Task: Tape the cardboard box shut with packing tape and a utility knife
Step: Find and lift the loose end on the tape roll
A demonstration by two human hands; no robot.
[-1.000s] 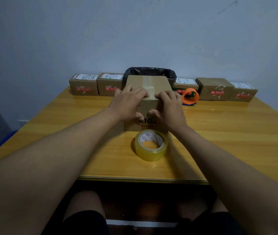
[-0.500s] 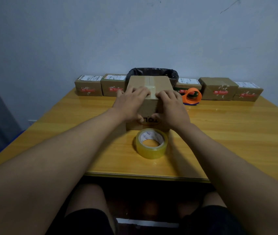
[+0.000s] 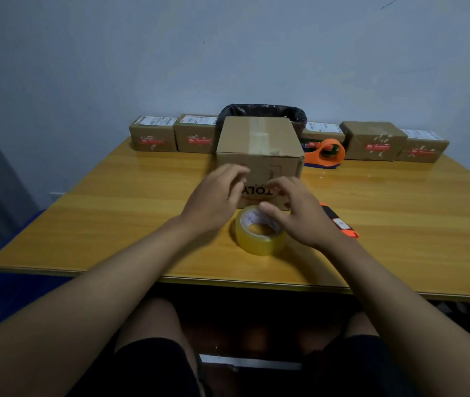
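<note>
Your cardboard box (image 3: 259, 156) sits upright near the middle of the wooden bench (image 3: 113, 213), its flaps closed and a strip of clear tape running along the top seam from the near edge toward the far edge. Its printed near face is turned toward you, with the lettering upside down. Your left hand (image 3: 213, 200) hovers in front of that face, fingers loosely curled and spread, holding nothing; it is blurred, so you cannot tell whether the fingertips touch the cardboard. Your right hand (image 3: 299, 214) hangs just over the roll of packing tape (image 3: 258, 232), thumb and fingers parted in a wide curve, also empty. The roll lies flat on the bench just near of the box, its core hole facing up. To the right of your right hand lies the utility knife (image 3: 341, 223), black and orange, partly hidden by your wrist; its long axis runs from far-left to near-right, and which end carries the blade cannot be told. Just right of the box's far corner stands an orange tape dispenser (image 3: 327, 153). Behind the box is a bin lined with a black bag (image 3: 262, 111), and a row of small labelled parcels (image 3: 153, 134) lines the far edge of the bench against the wall on both sides.
</note>
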